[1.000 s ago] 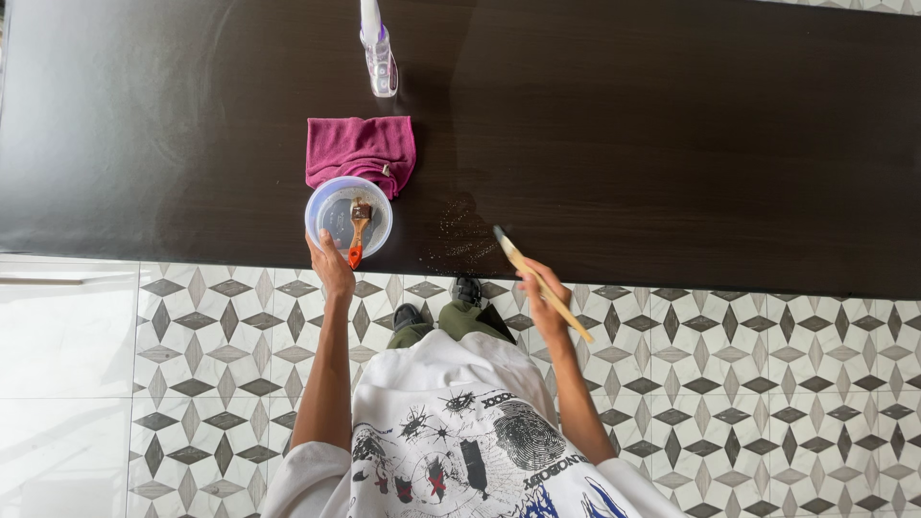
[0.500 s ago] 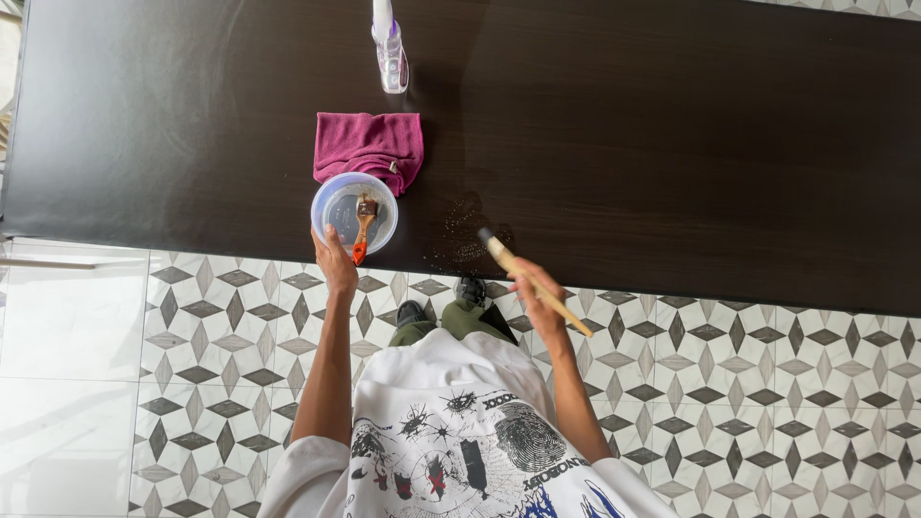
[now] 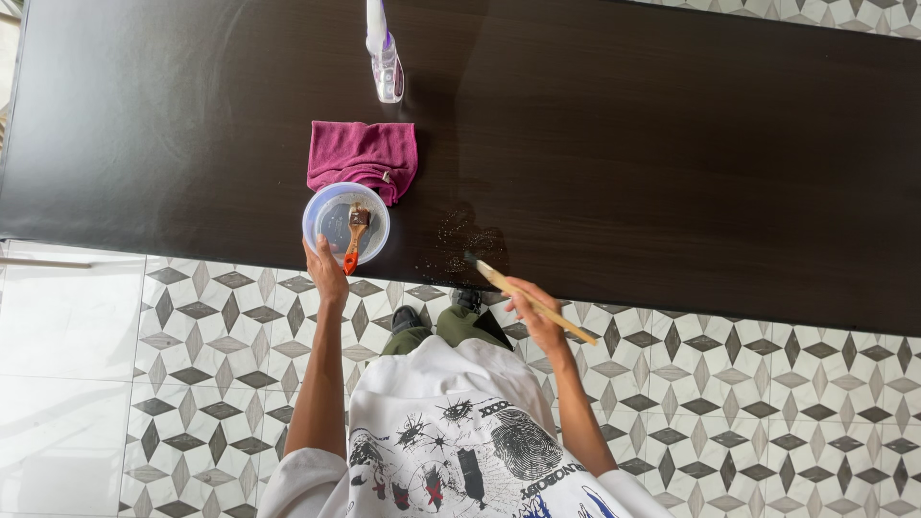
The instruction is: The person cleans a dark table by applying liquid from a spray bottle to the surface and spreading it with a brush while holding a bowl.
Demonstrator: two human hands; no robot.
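Your right hand (image 3: 537,317) is closed around the wooden handle of a long brush (image 3: 526,295), gripping it near the middle so the butt end sticks out past your wrist toward the floor side. The brush slants up and to the left, and its dark bristle tip rests on the dark surface (image 3: 672,144) close to its near edge, right at a patch of small pale specks (image 3: 463,240) scattered there.

Your left hand (image 3: 326,273) sits at the near rim of a round clear plastic container (image 3: 345,223), fingers curled against its edge; you cannot tell from this view whether it truly grips the rim or only touches it. The container stands on the surface near the edge, and a small brush with an orange handle (image 3: 352,240) lies inside it, handle end pointing toward your hand.

Just beyond the container, touching or slightly under its far side, lies a folded magenta cloth (image 3: 363,153). Farther back stands a clear spray bottle (image 3: 384,58). Below the surface's edge the patterned tile floor (image 3: 767,384) shows.
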